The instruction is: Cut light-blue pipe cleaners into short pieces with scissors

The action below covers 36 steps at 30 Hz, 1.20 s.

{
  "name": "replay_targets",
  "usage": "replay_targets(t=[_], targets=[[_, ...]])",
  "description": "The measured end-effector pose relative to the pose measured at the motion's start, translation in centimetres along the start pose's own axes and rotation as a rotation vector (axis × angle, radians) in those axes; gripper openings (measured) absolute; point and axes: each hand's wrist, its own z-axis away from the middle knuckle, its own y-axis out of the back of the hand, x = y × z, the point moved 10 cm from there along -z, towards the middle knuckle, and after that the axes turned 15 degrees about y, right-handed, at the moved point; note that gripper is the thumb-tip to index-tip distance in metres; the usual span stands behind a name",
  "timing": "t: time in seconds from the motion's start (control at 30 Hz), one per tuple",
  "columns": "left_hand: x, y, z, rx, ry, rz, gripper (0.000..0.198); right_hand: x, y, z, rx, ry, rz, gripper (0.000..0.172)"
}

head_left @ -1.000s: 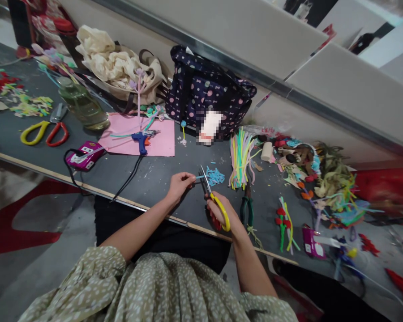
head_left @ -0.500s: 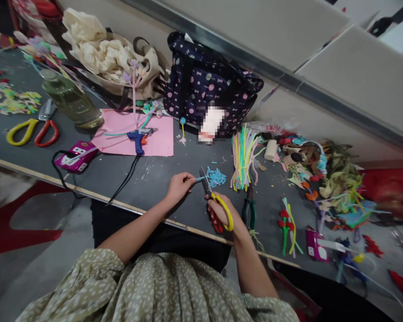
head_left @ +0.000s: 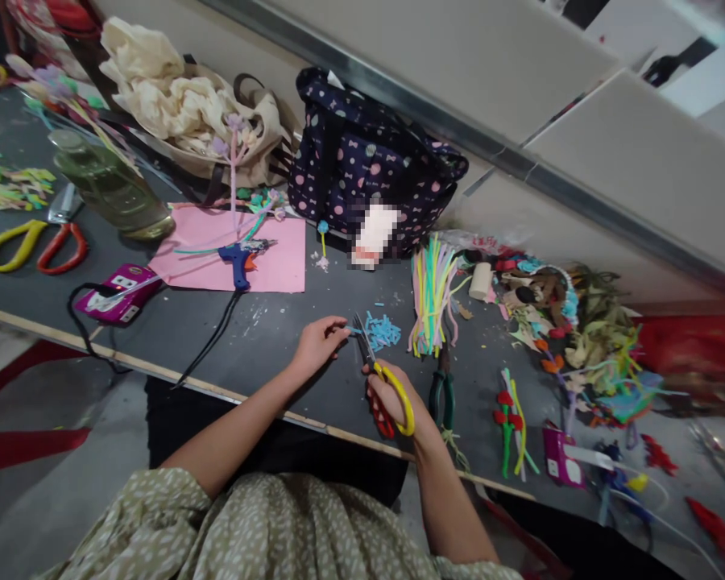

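Note:
A short end of blue pipe cleaner [head_left: 353,330] sticks out from the pinched fingertips of my left hand [head_left: 319,346]. My right hand [head_left: 391,393] grips scissors [head_left: 405,403] with one yellow and one red handle. Their blades point away from me and meet the blue end; whether they are fully closed on it, I cannot tell. Just right of the blades lies a small pile of cut blue pieces [head_left: 384,331]. Beyond my right hand rests a bundle of pastel pipe cleaners [head_left: 433,298], with green-handled pliers [head_left: 441,396] below it.
A blue glue gun [head_left: 238,264] lies on a pink sheet [head_left: 278,270], its cord trailing to the front edge. A purple power box [head_left: 119,294], a bottle [head_left: 112,185] and other scissors [head_left: 61,246] are at left. A dark patterned bag [head_left: 368,161] stands behind; craft scraps [head_left: 592,322] clutter the right.
The blue end showing beyond my left fingertips looks shorter, and the scissor blades sit nearer those fingers. The whole view has shifted slightly; both hands keep their grips.

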Motion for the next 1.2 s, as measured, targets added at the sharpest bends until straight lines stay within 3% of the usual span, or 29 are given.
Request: replay_targets(t=[0.3,0.53,0.7,0.83,1.0,1.2], targets=[[1.0,0.2,0.6,0.06,-0.163,-0.171,0.017,0.0,0.1,0.0,0.005,-0.028,0.003,0.026],[0.9,0.3,0.6,0.053,-0.11,-0.174,0.018,-1.5,0.1,-1.0,0.057,0.163,0.315,0.012],[0.0,1.1,-0.2,0.02,-0.036,0.049,0.024,1.1,-0.5,-0.8,0.002,0.02,0.082,0.03],[0.1,1.1,-0.2,-0.023,0.006,0.192,0.032,1.3,-0.1,0.3,0.013,0.011,-0.145,0.046],[0.2,1.0,0.0,-0.041,0.029,0.237,0.039,1.5,0.3,1.2,-0.022,0.04,-0.032,0.044],[-0.2,0.9,0.0,-0.058,-0.003,0.205,0.039,1.4,-1.6,0.5,-0.07,0.059,-0.033,0.035]])
